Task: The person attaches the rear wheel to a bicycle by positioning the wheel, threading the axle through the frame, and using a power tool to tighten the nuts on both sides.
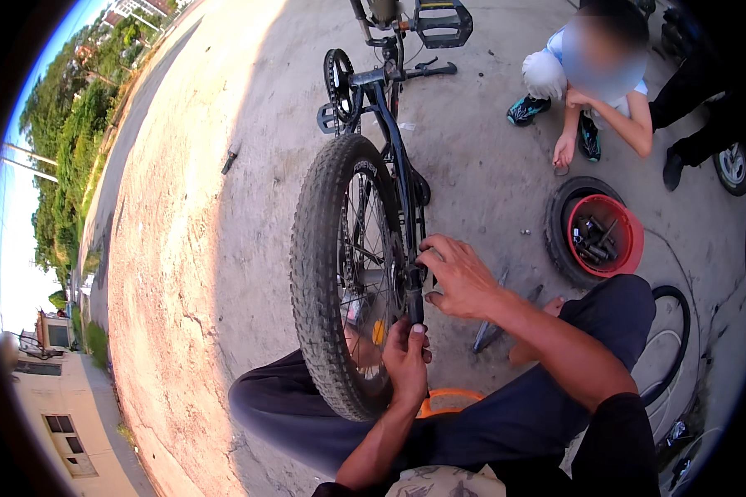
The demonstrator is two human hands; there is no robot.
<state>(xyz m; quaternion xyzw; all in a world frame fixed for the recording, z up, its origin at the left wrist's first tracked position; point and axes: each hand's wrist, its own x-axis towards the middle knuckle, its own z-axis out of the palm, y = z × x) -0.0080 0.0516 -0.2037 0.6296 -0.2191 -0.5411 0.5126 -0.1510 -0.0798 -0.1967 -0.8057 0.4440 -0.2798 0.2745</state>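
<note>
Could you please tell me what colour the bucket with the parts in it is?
The bucket is red; it shows best in the head view.

The head-worn fisheye looks down over both hands (462, 278).

Red bucket (635, 236): metal parts (594, 241) inside, overlaps loose tyre (558, 238) in your view
Building (68, 391): beyond your concrete's (261, 215) left edge

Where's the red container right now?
In the head view, the red container is on the right, overlapping the loose black tyre, just beyond the person's right knee.
</note>
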